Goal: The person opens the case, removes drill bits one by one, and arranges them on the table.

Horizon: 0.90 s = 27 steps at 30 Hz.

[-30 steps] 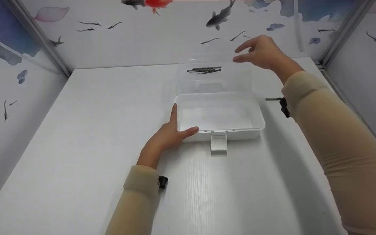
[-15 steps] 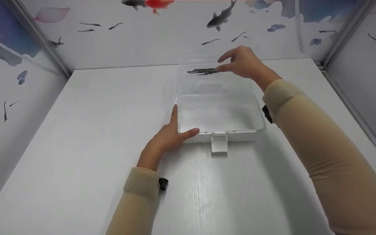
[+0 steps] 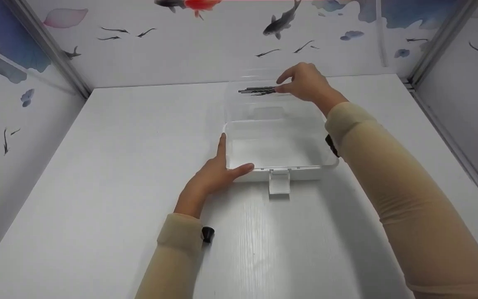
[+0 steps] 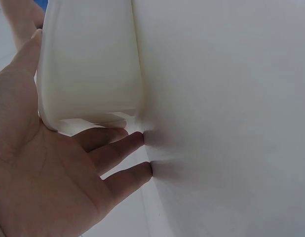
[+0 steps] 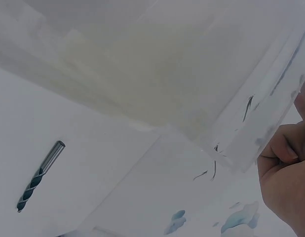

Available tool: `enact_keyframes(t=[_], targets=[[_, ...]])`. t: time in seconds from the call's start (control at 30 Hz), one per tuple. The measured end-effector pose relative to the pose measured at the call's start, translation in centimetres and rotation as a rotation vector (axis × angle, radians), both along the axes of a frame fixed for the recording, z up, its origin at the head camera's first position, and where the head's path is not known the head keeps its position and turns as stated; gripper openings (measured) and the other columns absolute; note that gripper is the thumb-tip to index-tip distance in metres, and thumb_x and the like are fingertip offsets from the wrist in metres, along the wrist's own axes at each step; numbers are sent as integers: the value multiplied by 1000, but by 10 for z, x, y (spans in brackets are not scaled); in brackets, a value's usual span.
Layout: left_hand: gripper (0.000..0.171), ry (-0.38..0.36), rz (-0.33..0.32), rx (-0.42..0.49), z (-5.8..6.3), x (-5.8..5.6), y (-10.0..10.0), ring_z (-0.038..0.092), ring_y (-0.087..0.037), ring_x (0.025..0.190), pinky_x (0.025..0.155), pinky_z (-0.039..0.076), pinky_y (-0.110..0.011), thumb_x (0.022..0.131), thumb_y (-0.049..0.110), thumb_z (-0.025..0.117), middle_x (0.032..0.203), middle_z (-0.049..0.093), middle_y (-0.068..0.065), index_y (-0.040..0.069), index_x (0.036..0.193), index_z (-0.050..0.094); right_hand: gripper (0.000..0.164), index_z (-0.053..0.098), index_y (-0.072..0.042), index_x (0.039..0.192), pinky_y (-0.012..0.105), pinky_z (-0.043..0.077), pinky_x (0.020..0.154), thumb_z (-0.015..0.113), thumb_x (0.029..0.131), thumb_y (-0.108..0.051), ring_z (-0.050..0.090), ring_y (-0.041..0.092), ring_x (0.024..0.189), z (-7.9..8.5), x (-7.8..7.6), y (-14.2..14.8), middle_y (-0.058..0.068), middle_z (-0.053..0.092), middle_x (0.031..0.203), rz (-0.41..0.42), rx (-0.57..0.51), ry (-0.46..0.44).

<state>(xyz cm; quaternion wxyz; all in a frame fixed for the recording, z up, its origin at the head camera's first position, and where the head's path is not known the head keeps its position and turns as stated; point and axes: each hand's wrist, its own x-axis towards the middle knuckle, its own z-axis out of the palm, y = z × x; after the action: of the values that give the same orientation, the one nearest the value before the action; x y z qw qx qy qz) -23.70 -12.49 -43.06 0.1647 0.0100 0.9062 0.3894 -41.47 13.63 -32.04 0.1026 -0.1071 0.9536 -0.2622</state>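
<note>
A white plastic box [image 3: 280,153] stands on the table with its clear lid [image 3: 247,110] raised at the back. My left hand [image 3: 212,174] braces the box's front left corner, thumb along the front rim and index finger along the left side. In the left wrist view its other fingertips [image 4: 145,170] reach down to the tabletop. My right hand [image 3: 307,83] is at the lid's upper right, thumb tip overlapping the right end of several dark drill bits [image 3: 257,90], a gap showing between thumb and index finger. Part of this hand is behind the lid in the right wrist view.
One loose drill bit [image 5: 41,175] lies on the table to the box's right, hidden by my sleeve in the head view. A latch [image 3: 279,182] hangs open at the box's front. Printed wall panels [image 3: 160,54] enclose the white table [image 3: 118,166].
My right hand has moved left and down to the right end of the drill bits, its arm now covering the loose bit. The left hand stays on the box corner.
</note>
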Motion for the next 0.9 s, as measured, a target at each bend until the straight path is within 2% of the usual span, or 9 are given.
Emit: enact_keyframes(t=[0.23, 0.5, 0.9], targets=[[131, -7, 1, -6, 0, -1, 0, 45, -34, 154, 127, 35, -53, 88, 76, 71, 171, 35, -23, 29, 169, -21, 36, 72, -16, 140, 58, 47, 115, 63, 107, -30, 48, 36, 152, -2, -3, -6, 11, 55, 161, 5, 99, 17], [129, -12, 7, 6, 1, 0, 0, 42, -35, 156, 128, 34, -53, 88, 75, 71, 173, 32, -21, 31, 169, -20, 35, 72, -19, 140, 59, 48, 111, 54, 110, -25, 55, 35, 145, -7, -2, -10, 9, 60, 157, 15, 167, 62], [129, -8, -7, 7, 0, -1, 0, 44, -35, 156, 128, 34, -53, 89, 75, 71, 173, 32, -21, 31, 169, -21, 35, 70, -23, 142, 58, 49, 111, 56, 111, -23, 52, 36, 149, -9, -1, -10, 8, 54, 163, -5, 167, 63]])
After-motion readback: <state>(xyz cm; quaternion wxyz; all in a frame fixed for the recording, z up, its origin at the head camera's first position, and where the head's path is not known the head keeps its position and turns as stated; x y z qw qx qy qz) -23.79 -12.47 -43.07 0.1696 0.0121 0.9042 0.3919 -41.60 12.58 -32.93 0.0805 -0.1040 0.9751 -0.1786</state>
